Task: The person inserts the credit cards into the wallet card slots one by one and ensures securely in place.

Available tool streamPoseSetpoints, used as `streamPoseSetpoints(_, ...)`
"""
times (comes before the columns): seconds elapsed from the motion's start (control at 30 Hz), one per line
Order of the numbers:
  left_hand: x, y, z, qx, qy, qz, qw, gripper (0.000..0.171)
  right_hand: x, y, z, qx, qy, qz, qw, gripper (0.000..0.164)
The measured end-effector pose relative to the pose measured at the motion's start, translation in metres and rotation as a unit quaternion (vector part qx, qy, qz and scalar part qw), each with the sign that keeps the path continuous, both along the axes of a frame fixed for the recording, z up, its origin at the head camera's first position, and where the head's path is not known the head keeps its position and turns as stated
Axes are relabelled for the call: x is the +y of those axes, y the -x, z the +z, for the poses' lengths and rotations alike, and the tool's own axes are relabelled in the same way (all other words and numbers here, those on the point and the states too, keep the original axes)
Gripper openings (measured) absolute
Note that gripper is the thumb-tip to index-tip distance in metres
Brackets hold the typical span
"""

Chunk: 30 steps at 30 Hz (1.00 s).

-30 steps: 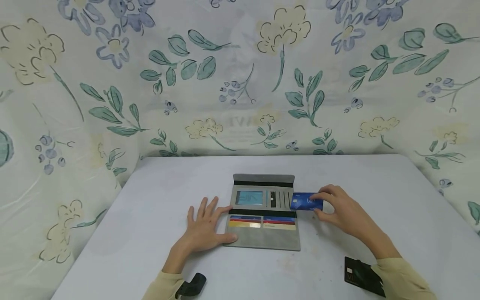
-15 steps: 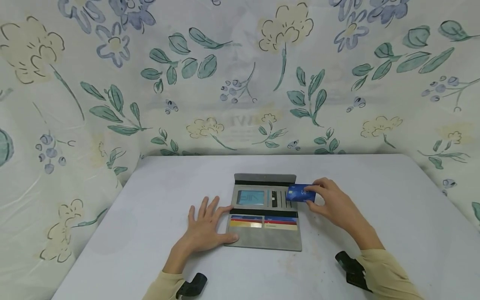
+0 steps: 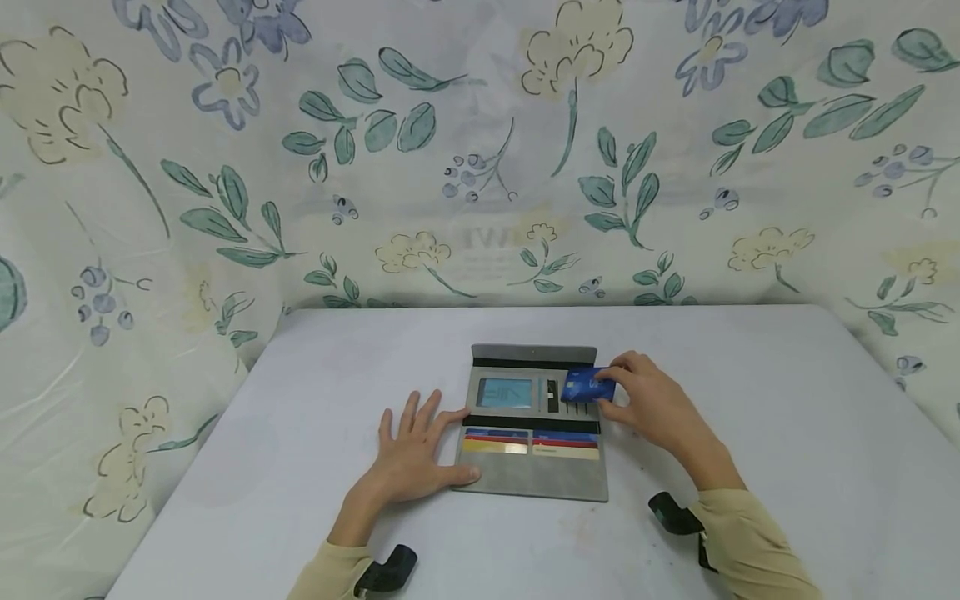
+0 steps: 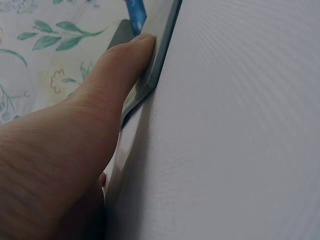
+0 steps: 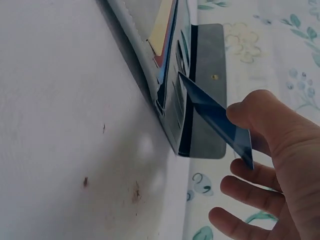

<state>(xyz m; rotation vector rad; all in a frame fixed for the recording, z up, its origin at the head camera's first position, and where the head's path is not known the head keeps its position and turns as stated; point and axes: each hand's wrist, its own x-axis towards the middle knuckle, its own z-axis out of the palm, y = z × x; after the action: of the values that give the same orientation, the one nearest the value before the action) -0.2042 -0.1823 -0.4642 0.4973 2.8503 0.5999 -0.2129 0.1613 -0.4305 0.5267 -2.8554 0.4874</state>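
Observation:
A grey wallet lies unfolded on the white table, its flap at the far side. My left hand is spread flat at its left edge, the thumb pressing on the lower left part. My right hand pinches a blue card by its right end, between thumb and fingers. The card is over the slots in the wallet's upper right section. In the right wrist view the blue card tilts, with one corner close to a slot; whether it is inside cannot be told. Colored cards fill the lower pockets.
A black card lies on the table, mostly hidden by the right sleeve and the black wrist camera. Another wrist camera sits at the left wrist. Floral cloth hangs behind the table.
My right hand has moved the blue card leftward and slightly away, from the wallet's right edge to over the slots. The right sleeve now covers more of the black card. The left hand stays put.

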Motion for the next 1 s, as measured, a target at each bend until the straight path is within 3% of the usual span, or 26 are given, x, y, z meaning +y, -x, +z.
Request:
streamPoseSetpoints(0.63,-0.0011,0.0002,-0.0003,-0.002,0.004,0.003,1.0,0.085,-0.0078,-0.0071,-0.0002,-0.016,-0.01,-0.003,1.0,0.032)
streamPoseSetpoints(1.0,-0.0006,-0.0003,-0.0011,0.003,-0.002,0.002,1.0,0.085,-0.0039,-0.0038,-0.0011,-0.088,-0.013,-0.001,0.996,0.033)
